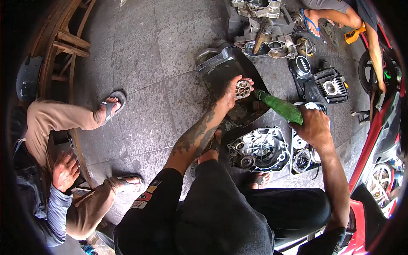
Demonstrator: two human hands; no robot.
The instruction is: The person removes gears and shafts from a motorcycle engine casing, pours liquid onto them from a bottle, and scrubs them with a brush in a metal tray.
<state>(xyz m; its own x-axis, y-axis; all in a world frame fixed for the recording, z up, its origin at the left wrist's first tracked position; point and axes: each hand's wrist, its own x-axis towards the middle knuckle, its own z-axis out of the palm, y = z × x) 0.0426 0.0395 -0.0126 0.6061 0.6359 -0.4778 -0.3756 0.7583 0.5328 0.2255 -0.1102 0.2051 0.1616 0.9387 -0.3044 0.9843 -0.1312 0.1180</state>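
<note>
In the head view my left hand (230, 94) holds a metal gear (243, 89) with round holes, its fingers behind it. My right hand (315, 128) is wrapped round the body of a green glass bottle (282, 108). The bottle lies tilted, with its dark mouth pointing left, close beside the gear. Whether the mouth touches the gear, I cannot tell. Below both hands sits a black pan (225, 63). An engine cover (260, 148) with a ribbed middle lies nearer to me, and a tray (295, 163) of round metal parts is beneath my right forearm.
Engine casings (265, 40) stand at the back. A Yamaha cover (302, 67) and a finned cylinder (331, 88) lie to the right. A red motorcycle (367, 148) borders the right side. One person sits on a wooden bench (70, 44) at left; another person's arm (375, 57) reaches down at upper right.
</note>
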